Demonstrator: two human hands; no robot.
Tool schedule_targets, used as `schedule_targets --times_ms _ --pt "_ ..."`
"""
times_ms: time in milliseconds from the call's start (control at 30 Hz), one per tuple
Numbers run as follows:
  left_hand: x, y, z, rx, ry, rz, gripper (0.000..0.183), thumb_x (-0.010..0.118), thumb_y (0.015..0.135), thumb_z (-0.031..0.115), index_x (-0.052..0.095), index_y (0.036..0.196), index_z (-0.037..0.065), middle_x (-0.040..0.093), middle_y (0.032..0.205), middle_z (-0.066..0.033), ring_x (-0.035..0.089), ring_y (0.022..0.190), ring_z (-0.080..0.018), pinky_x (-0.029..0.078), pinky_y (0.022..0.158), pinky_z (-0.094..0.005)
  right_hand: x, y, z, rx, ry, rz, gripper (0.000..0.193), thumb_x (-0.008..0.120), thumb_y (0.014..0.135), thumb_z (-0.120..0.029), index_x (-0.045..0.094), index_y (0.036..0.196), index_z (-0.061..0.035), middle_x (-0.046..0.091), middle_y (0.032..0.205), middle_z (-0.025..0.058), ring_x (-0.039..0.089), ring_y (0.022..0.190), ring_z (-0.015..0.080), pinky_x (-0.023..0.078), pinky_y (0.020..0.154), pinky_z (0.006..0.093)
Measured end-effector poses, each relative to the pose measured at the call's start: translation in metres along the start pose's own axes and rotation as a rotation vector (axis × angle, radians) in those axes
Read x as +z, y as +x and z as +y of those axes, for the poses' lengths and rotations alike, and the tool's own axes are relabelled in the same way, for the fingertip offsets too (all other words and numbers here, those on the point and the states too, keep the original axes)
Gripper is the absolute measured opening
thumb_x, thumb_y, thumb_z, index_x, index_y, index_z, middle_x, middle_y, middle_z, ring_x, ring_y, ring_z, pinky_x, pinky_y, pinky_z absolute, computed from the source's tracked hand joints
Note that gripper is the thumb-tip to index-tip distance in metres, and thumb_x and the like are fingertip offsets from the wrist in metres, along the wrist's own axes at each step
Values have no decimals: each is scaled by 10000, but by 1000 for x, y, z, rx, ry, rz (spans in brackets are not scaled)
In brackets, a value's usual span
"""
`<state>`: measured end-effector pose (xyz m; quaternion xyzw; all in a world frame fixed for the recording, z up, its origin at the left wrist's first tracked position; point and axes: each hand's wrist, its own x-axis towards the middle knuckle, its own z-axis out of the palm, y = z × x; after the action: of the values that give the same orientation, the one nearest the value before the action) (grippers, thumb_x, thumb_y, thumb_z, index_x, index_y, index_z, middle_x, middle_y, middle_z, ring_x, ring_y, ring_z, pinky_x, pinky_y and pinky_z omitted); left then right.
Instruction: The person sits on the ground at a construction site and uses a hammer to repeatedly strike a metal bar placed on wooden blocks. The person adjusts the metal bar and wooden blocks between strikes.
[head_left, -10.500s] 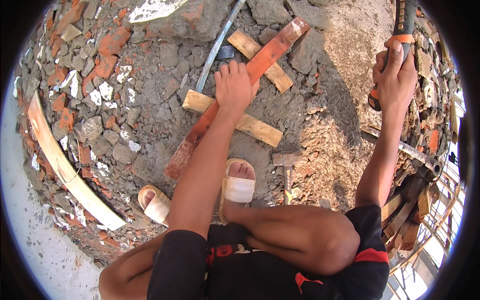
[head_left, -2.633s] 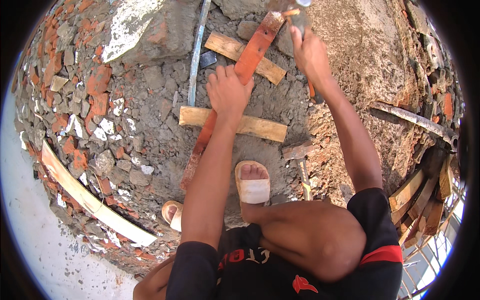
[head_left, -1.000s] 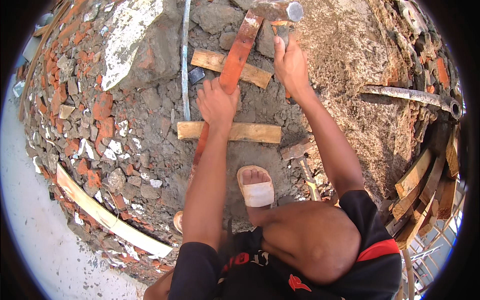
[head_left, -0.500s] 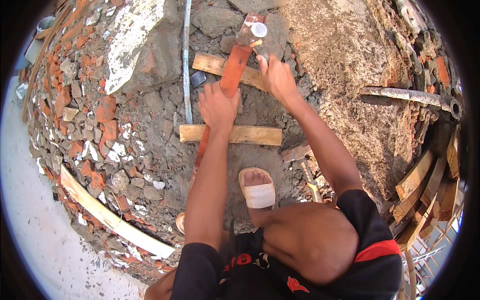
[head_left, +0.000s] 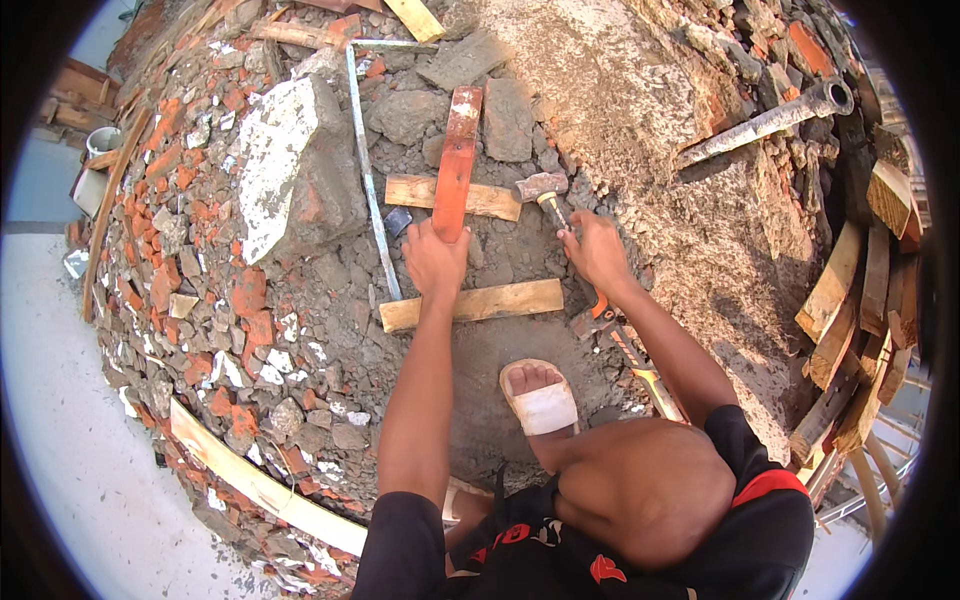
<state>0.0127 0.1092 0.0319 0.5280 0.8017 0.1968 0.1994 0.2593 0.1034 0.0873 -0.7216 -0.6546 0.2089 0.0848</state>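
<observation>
And the hammer (head_left: 541, 187) is off the plank! Half a second ago its head sat over the far end of the red plank (head_left: 460, 150); now it is down at the right, just beside the end of the upper wooden block (head_left: 495, 202), well short of that far end. That looks like a break in the hammering, with the plank's top face uncovered again. The plank itself lies across the upper block, and it runs down under the left hand (head_left: 437, 262), which is clamped over it from above; its near part disappears beneath hand and forearm. So the hold is low on the visible stretch, the far end well beyond the knuckles. Over on the other side, the right hand (head_left: 597, 252) has its fingertips at the hammer's handle, but whether they are wrapped around it I cannot tell. Below the hands lies the lower wooden block (head_left: 510, 298), a second hammer (head_left: 645, 375) near the sandalled foot (head_left: 540, 395).
</observation>
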Motion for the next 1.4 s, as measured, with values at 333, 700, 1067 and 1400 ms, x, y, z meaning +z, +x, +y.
schedule_targets --times_ms 333,700,1067,1400 --pt "-62 -5 -46 -180 -898 -308 375 767 895 288 703 1098 -20 677 969 -63 636 892 -155 488 793 -307 -8 -46 9 -133 218 -23 239 714 913 -219 675 961 11 680 998 229 635 1042 411 505 908 476" --pt "-179 2 -74 -249 -1453 224 326 703 953 300 590 1146 63 594 994 -47 592 912 -180 493 821 -367 16 -81 -44 -193 604 -417 428 541 1041 -389 647 1140 14 707 1059 160 674 997 263 521 863 382" --pt "-164 -35 -82 -1157 -1717 296 476 480 1019 494 515 1337 141 539 1399 -88 504 1279 -300 415 1003 -575 -18 -42 -30 171 1381 -67 615 299 1090 -564 553 1336 -60 643 1240 108 600 986 149 496 855 309" --pt "-101 -57 -48 -1517 -1866 99 484 446 1035 556 649 1096 121 662 1008 -2 596 947 -172 475 794 -377 28 -70 -24 -140 721 -81 464 422 1093 -431 570 1263 -25 681 1133 106 629 1022 206 495 891 349"
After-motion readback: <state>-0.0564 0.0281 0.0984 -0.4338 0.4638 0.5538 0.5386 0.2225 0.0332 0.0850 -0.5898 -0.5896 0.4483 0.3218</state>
